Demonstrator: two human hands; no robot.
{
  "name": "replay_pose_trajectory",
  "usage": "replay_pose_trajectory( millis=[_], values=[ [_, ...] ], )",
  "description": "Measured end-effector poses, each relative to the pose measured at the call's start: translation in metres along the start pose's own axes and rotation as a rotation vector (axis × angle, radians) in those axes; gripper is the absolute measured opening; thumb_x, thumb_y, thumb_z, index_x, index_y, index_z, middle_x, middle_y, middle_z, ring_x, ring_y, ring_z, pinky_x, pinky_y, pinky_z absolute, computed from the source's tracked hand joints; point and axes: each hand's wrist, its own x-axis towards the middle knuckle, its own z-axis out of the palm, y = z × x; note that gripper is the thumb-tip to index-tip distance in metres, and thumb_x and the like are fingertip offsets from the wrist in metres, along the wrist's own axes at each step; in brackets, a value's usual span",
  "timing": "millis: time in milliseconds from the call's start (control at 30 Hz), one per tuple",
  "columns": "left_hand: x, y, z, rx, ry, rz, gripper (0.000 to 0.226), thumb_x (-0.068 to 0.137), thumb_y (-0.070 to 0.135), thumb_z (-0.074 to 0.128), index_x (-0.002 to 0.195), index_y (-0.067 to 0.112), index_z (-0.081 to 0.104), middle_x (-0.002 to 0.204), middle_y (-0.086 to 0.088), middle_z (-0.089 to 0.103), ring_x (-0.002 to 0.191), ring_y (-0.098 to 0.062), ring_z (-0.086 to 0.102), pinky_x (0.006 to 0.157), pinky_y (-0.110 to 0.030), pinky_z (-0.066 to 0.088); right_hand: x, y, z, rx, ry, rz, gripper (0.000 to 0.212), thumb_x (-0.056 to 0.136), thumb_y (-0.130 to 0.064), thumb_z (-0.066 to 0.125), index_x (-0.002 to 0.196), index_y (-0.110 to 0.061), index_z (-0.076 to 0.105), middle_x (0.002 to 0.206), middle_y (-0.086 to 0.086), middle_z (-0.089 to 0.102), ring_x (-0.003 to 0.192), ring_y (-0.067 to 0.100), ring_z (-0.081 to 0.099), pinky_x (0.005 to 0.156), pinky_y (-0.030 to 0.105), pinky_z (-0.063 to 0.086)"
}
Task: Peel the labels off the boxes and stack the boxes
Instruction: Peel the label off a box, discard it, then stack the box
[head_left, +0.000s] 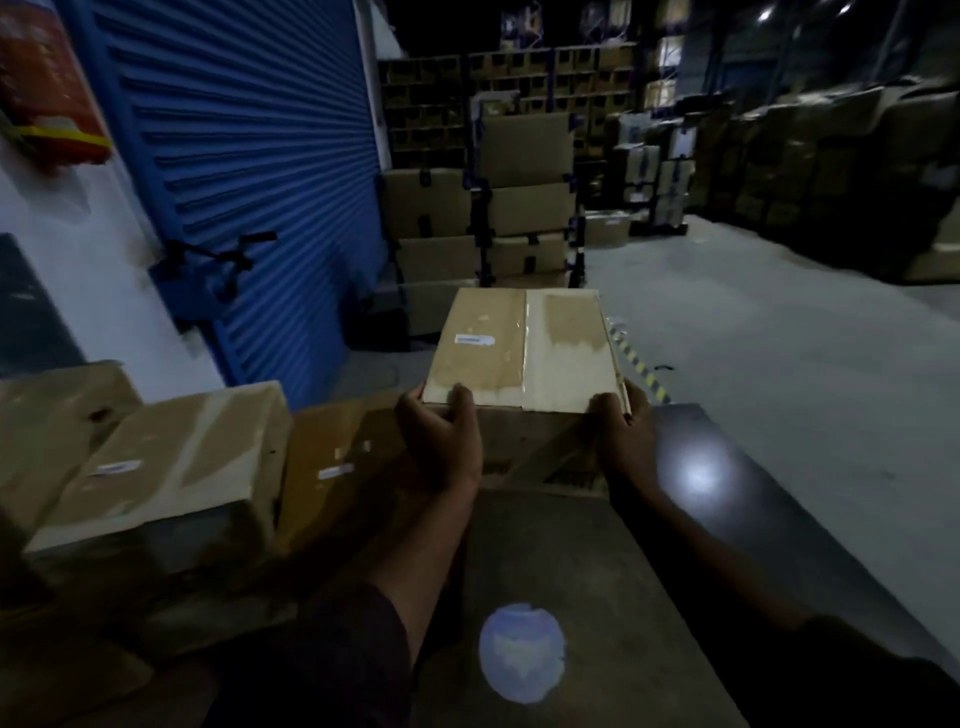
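Cardboard box (524, 349) sits between both hands, left fingers (460, 402) and right fingers (605, 404) clamped over its near edge.

A blue roller shutter (249, 171) stands left, a dark table (597, 561) lies below.

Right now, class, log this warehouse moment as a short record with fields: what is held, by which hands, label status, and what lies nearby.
held item: cardboard box, flat, top face up
left hand: grips the box's near left corner, thumb on top
right hand: grips the near right corner
label status: small white label on the held box's top, not yet peeled
nearby boxes: labelled box to the left; another labelled box beside it
background: blue roller shutter; stacked boxes behind
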Motion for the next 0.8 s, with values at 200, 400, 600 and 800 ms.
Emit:
replay_pose_trajectory(
  millis=[200, 400, 600, 800],
  values=[
    [-0.102, -0.043, 0.039, 0.038, -0.121, -0.261, 0.054, 0.088, 0.022, 0.068, 0.133, 0.007, 0.044, 0.129, -0.017, 0.055, 0.116, -0.030, 0.057, 0.084, -0.028, 0.044, 0.011, 0.077, -0.096, -0.167, -0.147, 0.121, 0.042, 0.092, -0.037, 0.054, 0.133, -0.029, 0.051, 0.124, -0.001, 0.063, 0.111, 0.019, 0.061, 0.093, 0.044, 0.054],
    [-0.154, -0.091, 0.040, 0.186, -0.254, -0.408, 0.058, 0.085, 0.025, 0.072, 0.132, 0.012, 0.041, 0.129, -0.014, 0.056, 0.115, -0.030, 0.059, 0.083, -0.032, 0.049, 0.001, 0.133, -0.141, -0.105, -0.272, 0.365, 0.044, 0.095, -0.025, 0.052, 0.138, -0.022, 0.044, 0.125, 0.003, 0.059, 0.107, 0.019, 0.062, 0.073, 0.028, 0.054],
    [-0.169, -0.125, 0.035, 0.321, -0.483, -0.464, 0.059, 0.075, 0.029, 0.081, 0.117, 0.014, 0.043, 0.119, -0.011, 0.056, 0.101, -0.021, 0.057, 0.077, -0.032, 0.048, 0.000, 0.188, -0.158, -0.335, -0.209, 0.398, 0.051, 0.090, -0.020, 0.056, 0.139, -0.020, 0.043, 0.132, 0.003, 0.056, 0.114, 0.022, 0.056, 0.085, 0.035, 0.050],
    [-0.159, -0.148, 0.038, 0.358, -0.653, -0.414, 0.060, 0.073, 0.032, 0.083, 0.114, 0.017, 0.043, 0.110, -0.001, 0.050, 0.099, -0.017, 0.052, 0.079, -0.031, 0.045, -0.006, 0.204, -0.148, -0.791, -0.090, 0.180, 0.041, 0.083, -0.028, 0.058, 0.120, -0.011, 0.053, 0.118, 0.011, 0.060, 0.111, 0.031, 0.057, 0.092, 0.045, 0.049]
  ],
)
